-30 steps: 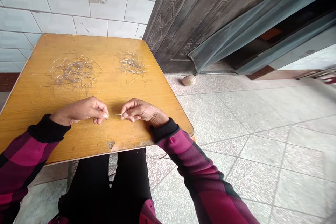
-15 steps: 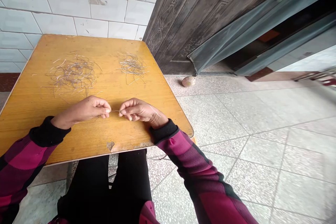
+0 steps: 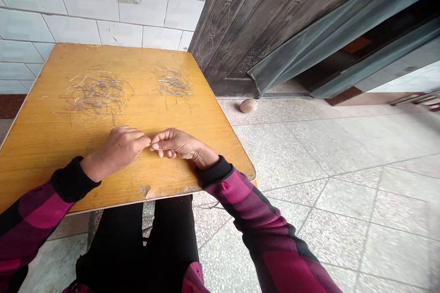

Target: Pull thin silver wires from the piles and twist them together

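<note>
My left hand (image 3: 121, 148) and my right hand (image 3: 177, 144) rest on the near part of a yellow wooden table (image 3: 41, 132), fingertips touching each other. Both are closed in a pinch on a thin wire; only its tail end (image 3: 198, 156) shows, lying over my right wrist. A larger loose heap of thin wires (image 3: 96, 96) lies beyond my left hand. A smaller heap of wires (image 3: 173, 84) lies beyond my right hand, towards the table's far right.
The table's near edge is chipped (image 3: 145, 189). A white tiled wall (image 3: 103, 4) stands behind the table and a dark carved door (image 3: 275, 18) to the right. A small ball (image 3: 248, 105) lies on the tiled floor by the door.
My two hands have come together: the gap of wire seen between the pinches has closed and the fingertips now touch. My left hand moved right.
</note>
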`<state>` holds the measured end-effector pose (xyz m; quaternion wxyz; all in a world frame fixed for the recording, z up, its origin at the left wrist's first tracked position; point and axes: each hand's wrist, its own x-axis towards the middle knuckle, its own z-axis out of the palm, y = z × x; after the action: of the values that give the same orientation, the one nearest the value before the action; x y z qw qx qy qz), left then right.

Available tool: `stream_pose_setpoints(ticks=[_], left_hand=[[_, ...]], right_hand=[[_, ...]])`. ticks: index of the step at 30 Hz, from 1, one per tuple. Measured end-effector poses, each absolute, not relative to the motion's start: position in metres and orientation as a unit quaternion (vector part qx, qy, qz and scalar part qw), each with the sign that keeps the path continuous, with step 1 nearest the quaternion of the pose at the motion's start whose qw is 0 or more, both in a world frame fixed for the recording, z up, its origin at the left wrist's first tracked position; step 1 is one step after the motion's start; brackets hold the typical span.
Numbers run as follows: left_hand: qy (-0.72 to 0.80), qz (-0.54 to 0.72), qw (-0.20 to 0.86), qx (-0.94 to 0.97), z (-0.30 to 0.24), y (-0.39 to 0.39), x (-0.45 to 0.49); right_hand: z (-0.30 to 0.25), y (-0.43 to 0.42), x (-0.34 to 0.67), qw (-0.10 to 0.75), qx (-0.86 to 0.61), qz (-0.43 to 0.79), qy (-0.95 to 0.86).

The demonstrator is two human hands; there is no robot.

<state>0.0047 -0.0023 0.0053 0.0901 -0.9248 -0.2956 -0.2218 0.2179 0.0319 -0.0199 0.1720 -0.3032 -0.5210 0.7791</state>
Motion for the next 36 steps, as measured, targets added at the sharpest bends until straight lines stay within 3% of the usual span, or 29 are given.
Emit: stream_pose_setpoints(ticks=[14,28,36], left_hand=[[-0.256,-0.161,0.151,-0.941,0.015,-0.009,0.007],[-0.361,-0.242,0.111,-0.894,0.005,-0.001,0.006],[-0.353,-0.239,0.103,-0.899,0.005,0.0,0.006]], right_hand=[[-0.022,0.035,0.222,0.144,-0.297,0.791,-0.514],[-0.015,0.029,0.222,0.17,-0.355,0.713,-0.58],[-0.015,0.029,0.225,0.095,-0.329,0.69,-0.637]])
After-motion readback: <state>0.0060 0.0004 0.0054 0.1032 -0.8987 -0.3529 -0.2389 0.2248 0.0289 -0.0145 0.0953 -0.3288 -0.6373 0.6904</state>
